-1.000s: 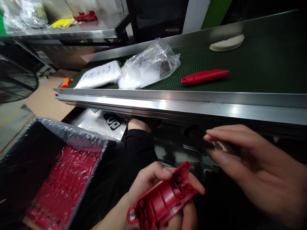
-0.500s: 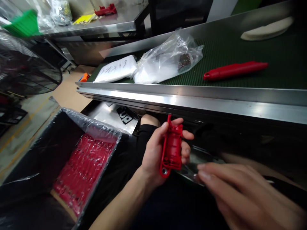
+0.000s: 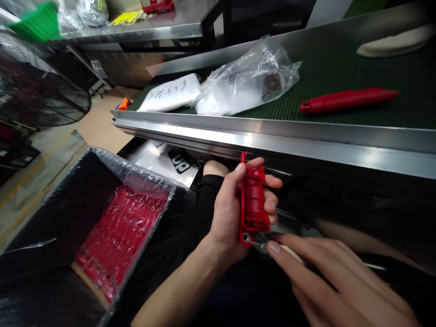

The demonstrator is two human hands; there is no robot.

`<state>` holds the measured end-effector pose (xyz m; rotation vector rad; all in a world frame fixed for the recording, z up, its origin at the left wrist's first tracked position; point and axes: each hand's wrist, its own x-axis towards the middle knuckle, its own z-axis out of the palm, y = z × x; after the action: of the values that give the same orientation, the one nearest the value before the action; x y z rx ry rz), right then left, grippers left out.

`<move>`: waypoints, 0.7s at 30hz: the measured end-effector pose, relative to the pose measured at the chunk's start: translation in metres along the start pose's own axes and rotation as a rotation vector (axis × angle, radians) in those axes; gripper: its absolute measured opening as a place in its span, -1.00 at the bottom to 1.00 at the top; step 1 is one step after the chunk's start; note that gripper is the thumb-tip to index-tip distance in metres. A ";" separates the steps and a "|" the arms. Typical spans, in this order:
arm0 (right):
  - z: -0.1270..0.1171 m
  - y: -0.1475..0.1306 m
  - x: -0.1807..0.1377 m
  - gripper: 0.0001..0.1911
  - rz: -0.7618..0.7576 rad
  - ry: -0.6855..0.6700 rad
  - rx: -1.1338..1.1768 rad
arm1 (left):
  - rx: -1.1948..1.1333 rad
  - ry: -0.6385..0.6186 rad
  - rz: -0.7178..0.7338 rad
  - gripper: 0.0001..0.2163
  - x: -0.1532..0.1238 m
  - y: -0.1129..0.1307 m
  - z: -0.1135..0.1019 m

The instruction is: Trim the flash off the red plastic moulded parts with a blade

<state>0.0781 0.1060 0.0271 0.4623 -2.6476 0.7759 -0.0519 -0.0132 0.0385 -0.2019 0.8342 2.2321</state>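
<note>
My left hand [image 3: 231, 213] is closed round a red plastic shell part [image 3: 252, 202], held upright just below the conveyor's steel rail [image 3: 272, 136]. My right hand [image 3: 327, 281] comes in from the lower right, fingers pressed together on a small thin metal piece [image 3: 257, 244] whose tip touches the shell's bottom hole. Something pale also shows under those fingers, unclear what. A finished red handle [image 3: 347, 100] lies on the green belt [image 3: 340, 63].
A black bin lined with plastic film [image 3: 102, 181] at lower left holds several red parts [image 3: 119, 231]. On the belt lie a clear plastic bag [image 3: 245, 77], a white packet [image 3: 170, 93] and a cream pad [image 3: 391, 45]. A fan [image 3: 37, 91] stands left.
The left hand raised the red shell and turned it upright. My right hand dropped from near the rail to the shell's lower end with the small metal piece.
</note>
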 end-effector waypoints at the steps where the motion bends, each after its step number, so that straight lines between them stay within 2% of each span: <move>1: 0.001 0.003 -0.001 -0.51 -0.029 0.004 -0.025 | -0.002 0.004 -0.002 -0.67 0.000 0.000 0.000; 7: 0.000 0.017 -0.004 -0.49 -0.096 -0.025 -0.126 | 0.012 0.028 0.008 -0.68 0.001 -0.001 0.001; 11: -0.002 0.014 -0.003 -0.51 -0.106 -0.026 -0.103 | 0.020 0.031 -0.009 -0.67 0.001 0.000 0.001; 15: -0.001 0.006 -0.002 -0.54 -0.029 0.015 -0.041 | 0.002 0.035 -0.015 -0.68 0.002 -0.001 0.000; 21: 0.000 0.012 0.002 -0.49 -0.117 -0.033 -0.101 | -0.020 0.054 -0.031 -0.69 0.002 -0.002 -0.001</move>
<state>0.0722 0.1150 0.0228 0.6017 -2.6475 0.6011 -0.0523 -0.0110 0.0361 -0.2843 0.8324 2.2152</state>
